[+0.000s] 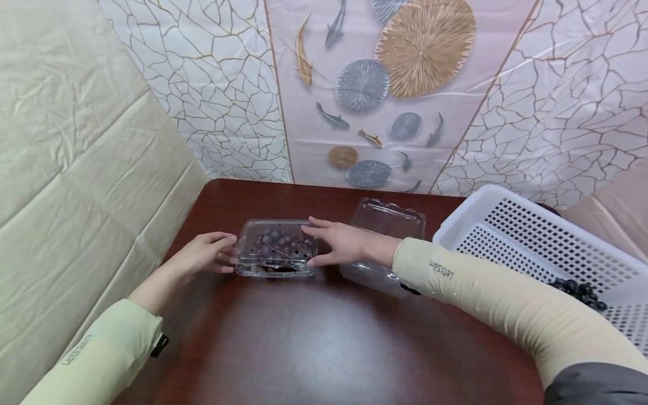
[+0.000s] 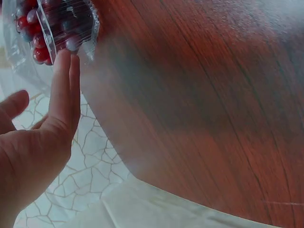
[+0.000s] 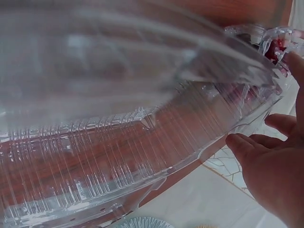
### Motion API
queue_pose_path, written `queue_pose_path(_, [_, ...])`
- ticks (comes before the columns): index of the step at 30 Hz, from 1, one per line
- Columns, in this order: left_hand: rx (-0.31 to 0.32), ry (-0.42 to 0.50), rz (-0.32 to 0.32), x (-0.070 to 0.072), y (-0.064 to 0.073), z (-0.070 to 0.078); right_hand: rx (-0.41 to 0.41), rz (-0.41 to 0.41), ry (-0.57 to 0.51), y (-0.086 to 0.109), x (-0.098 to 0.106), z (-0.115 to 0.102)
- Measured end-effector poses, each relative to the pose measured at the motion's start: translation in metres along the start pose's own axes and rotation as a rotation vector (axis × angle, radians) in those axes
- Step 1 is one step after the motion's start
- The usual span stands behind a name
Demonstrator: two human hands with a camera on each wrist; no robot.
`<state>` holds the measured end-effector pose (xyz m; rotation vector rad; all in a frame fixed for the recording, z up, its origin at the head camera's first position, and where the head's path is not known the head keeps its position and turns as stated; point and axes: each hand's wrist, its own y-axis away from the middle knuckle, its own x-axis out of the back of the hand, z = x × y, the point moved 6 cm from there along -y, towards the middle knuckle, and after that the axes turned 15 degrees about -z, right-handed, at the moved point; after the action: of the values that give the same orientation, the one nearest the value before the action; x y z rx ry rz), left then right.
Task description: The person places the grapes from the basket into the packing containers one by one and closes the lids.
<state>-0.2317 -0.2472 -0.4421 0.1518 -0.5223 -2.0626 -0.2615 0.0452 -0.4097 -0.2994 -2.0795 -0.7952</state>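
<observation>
Right arm [image 1: 506, 292] reaches leftward, fingers [image 1: 321, 232] spread at clear box [image 1: 247, 243].

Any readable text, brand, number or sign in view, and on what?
Right sleeve: "LetsSlim"
Left sleeve: lettering, too blurred to read with certainty
Grape box: none legible
Basket: none legible
No readable numbers or signs.

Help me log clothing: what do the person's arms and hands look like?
The left hand and right hand are bare. Left sleeve and right sleeve are pale with dark lettering, the right reading "LetsSlim". A small black piece sits by each cuff; dark grey fabric shows beyond the right sleeve.
</observation>
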Motion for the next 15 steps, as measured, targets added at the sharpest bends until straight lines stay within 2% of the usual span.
queue_pose_path(6, [0.008, 0.04, -0.13, -0.006, 0.009, -0.006, 0.002, -0.004, 0.038, -0.001, -0.004, -0.001])
queue_pose_path(9, [0.004, 0.076, -0.174, -0.009, 0.011, -0.01, 0.004, -0.001, 0.038, -0.001, -0.004, -0.002])
queue_pose_path(15, [-0.01, 0.118, -0.194, -0.013, 0.009, -0.016, 0.006, 0.004, 0.051, 0.0, -0.004, -0.002])
